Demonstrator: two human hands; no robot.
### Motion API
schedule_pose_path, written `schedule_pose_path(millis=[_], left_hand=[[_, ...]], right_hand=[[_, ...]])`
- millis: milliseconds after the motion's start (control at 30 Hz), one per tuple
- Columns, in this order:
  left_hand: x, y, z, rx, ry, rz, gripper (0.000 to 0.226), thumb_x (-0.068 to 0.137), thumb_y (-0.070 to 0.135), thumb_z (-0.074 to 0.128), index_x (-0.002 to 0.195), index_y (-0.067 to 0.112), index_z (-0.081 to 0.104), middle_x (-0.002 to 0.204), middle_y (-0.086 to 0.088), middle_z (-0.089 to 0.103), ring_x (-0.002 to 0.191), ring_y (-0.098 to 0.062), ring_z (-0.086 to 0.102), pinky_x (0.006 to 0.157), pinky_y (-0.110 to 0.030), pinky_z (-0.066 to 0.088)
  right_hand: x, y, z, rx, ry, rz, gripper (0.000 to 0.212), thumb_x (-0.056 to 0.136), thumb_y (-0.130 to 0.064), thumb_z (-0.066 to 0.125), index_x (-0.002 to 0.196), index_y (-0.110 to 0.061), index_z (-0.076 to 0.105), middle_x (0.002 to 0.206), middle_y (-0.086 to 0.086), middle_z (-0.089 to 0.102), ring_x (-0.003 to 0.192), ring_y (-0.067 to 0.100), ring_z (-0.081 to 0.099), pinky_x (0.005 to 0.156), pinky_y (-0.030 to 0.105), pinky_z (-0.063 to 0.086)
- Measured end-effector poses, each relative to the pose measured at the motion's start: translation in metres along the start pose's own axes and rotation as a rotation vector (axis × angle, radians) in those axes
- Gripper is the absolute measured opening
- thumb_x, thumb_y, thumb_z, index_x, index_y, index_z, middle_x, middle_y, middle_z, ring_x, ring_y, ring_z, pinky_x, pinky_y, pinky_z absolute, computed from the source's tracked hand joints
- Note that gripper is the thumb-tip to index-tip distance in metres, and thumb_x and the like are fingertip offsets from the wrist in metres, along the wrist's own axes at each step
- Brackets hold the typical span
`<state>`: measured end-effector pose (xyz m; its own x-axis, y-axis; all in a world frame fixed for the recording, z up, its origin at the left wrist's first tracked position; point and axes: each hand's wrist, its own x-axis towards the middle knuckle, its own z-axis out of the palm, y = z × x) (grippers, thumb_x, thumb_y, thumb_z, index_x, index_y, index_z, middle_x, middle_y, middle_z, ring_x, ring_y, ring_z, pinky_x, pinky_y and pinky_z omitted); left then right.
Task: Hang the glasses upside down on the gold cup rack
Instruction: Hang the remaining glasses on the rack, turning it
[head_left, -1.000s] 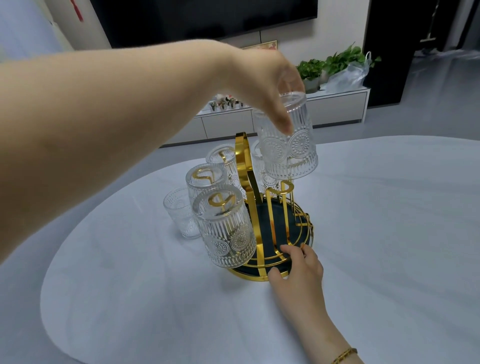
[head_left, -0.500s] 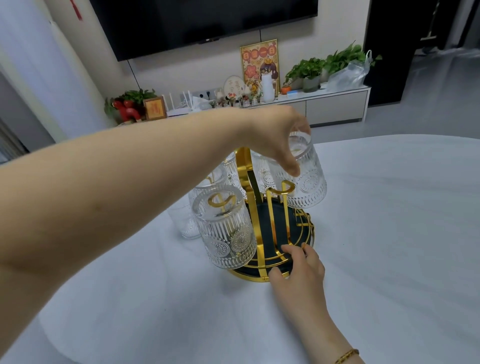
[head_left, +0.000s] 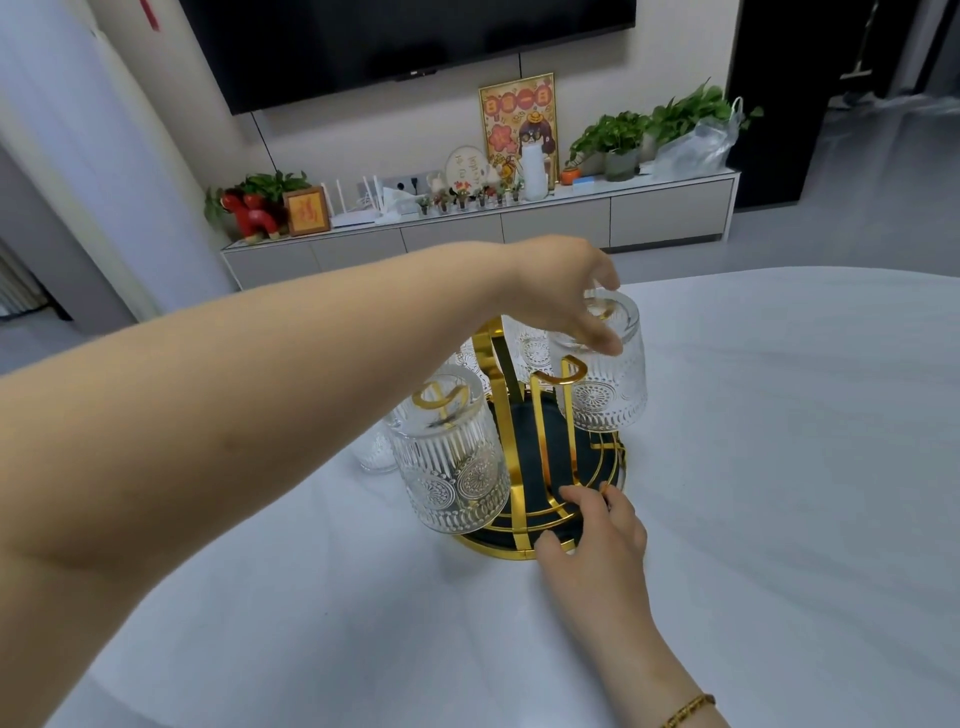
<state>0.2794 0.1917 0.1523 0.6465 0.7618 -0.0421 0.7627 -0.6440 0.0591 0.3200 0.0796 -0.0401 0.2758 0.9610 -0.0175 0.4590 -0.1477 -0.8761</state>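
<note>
Far left, a loose ribbed glass (head_left: 375, 451) stands on the white table (head_left: 779, 467), just beside the rack and partly hidden behind the near hung glass (head_left: 451, 467), which is inverted over a gold hook, clear, fluted, with pressed rosettes near its rim. The table's rounded near-left edge curves away under the forearm. The gold cup rack (head_left: 540, 441) is thin bent wire around a dark round base, its central post upright. The left hand (head_left: 558, 296) reaches across from the left, fingers curled down over the thick base of an upside-down glass (head_left: 602, 384) at the rack's far right hook, next to an unfilled gold hook. The right hand (head_left: 592, 530) rests half open on the rack's near rim, fingertips touching the wire rings, gripping nothing fully. To the right the tabletop lies broad and smooth.
</note>
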Motion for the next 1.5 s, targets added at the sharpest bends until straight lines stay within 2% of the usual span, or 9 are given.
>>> schedule_pose_path(millis=[200, 300, 500, 633, 800, 967, 1200, 1300, 1500], left_hand=[[-0.039, -0.01, -0.008, -0.132, 0.277, 0.07, 0.036, 0.084, 0.033, 0.051, 0.117, 0.018, 0.052, 0.114, 0.003, 0.059, 0.09, -0.003, 0.052, 0.073, -0.008, 0.04], [-0.073, -0.029, -0.003, -0.269, 0.49, 0.034, 0.025, 0.085, 0.024, 0.05, 0.11, 0.021, 0.057, 0.097, 0.016, 0.055, 0.083, 0.007, 0.049, 0.075, -0.003, 0.04], [-0.133, -0.09, 0.027, -0.503, 0.824, -0.258, 0.021, 0.083, 0.009, 0.053, 0.091, 0.028, 0.058, 0.084, 0.016, 0.058, 0.082, 0.004, 0.055, 0.075, -0.004, 0.043], [-0.156, -0.141, 0.055, -0.723, 0.926, -0.548, 0.021, 0.081, 0.003, 0.052, 0.086, 0.022, 0.06, 0.09, -0.002, 0.064, 0.082, -0.012, 0.058, 0.083, -0.023, 0.045], [-0.157, -0.174, 0.102, -0.759, 0.874, -0.775, 0.029, 0.079, 0.004, 0.055, 0.107, 0.012, 0.057, 0.116, -0.009, 0.059, 0.092, -0.014, 0.052, 0.075, -0.016, 0.041], [-0.138, -0.179, 0.138, -0.914, 0.669, -0.803, 0.07, 0.075, 0.009, 0.063, 0.134, 0.016, 0.026, 0.14, -0.009, 0.034, 0.118, -0.019, 0.039, 0.089, -0.028, 0.034], [-0.132, -0.179, 0.167, -1.065, 0.462, -0.696, 0.091, 0.069, 0.009, 0.071, 0.138, 0.021, 0.012, 0.142, -0.007, 0.033, 0.124, -0.016, 0.035, 0.093, -0.025, 0.03], [-0.125, -0.174, 0.175, -1.066, 0.49, -0.653, 0.099, 0.063, 0.012, 0.077, 0.137, 0.021, 0.012, 0.139, -0.005, 0.036, 0.124, -0.018, 0.037, 0.098, -0.028, 0.031], [-0.108, -0.163, 0.183, -1.05, 0.621, -0.721, 0.091, 0.055, 0.023, 0.082, 0.129, 0.018, 0.028, 0.115, 0.005, 0.047, 0.103, -0.013, 0.047, 0.085, -0.025, 0.035]], right_hand=[[0.0, -0.001, 0.0, -0.004, -0.004, -0.001, 0.042, 0.082, -0.014, 0.054, 0.123, -0.021, 0.044, 0.148, 0.009, 0.023, 0.137, 0.022, 0.012, 0.11, 0.036, 0.023], [-0.001, -0.002, -0.001, -0.009, -0.006, -0.001, 0.042, 0.082, -0.012, 0.053, 0.122, -0.02, 0.044, 0.148, 0.01, 0.023, 0.137, 0.023, 0.012, 0.11, 0.036, 0.022], [-0.002, -0.003, 0.0, -0.023, -0.001, -0.006, 0.043, 0.081, -0.01, 0.054, 0.123, -0.018, 0.046, 0.147, 0.012, 0.026, 0.137, 0.024, 0.013, 0.109, 0.037, 0.022], [-0.002, -0.003, 0.001, -0.062, 0.006, -0.014, 0.044, 0.081, -0.008, 0.055, 0.123, -0.016, 0.046, 0.145, 0.013, 0.03, 0.137, 0.026, 0.016, 0.109, 0.039, 0.021], [-0.003, -0.004, 0.004, -0.09, 0.011, -0.028, 0.044, 0.079, -0.006, 0.056, 0.122, -0.014, 0.048, 0.138, 0.014, 0.04, 0.133, 0.027, 0.023, 0.107, 0.035, 0.019], [-0.001, -0.005, 0.005, -0.089, 0.023, -0.026, 0.043, 0.077, -0.003, 0.057, 0.118, -0.012, 0.051, 0.131, 0.014, 0.046, 0.128, 0.029, 0.029, 0.106, 0.036, 0.021], [0.0, -0.008, 0.006, -0.084, 0.029, -0.024, 0.043, 0.078, -0.003, 0.057, 0.119, -0.013, 0.05, 0.132, 0.014, 0.046, 0.128, 0.028, 0.029, 0.105, 0.038, 0.024], [0.0, -0.008, 0.006, -0.092, 0.017, -0.03, 0.044, 0.078, -0.003, 0.057, 0.12, -0.014, 0.05, 0.133, 0.012, 0.045, 0.128, 0.027, 0.029, 0.106, 0.037, 0.023], [0.0, -0.008, 0.005, -0.114, -0.004, -0.035, 0.045, 0.078, -0.003, 0.059, 0.121, -0.013, 0.049, 0.135, 0.013, 0.045, 0.129, 0.028, 0.031, 0.107, 0.039, 0.023]])
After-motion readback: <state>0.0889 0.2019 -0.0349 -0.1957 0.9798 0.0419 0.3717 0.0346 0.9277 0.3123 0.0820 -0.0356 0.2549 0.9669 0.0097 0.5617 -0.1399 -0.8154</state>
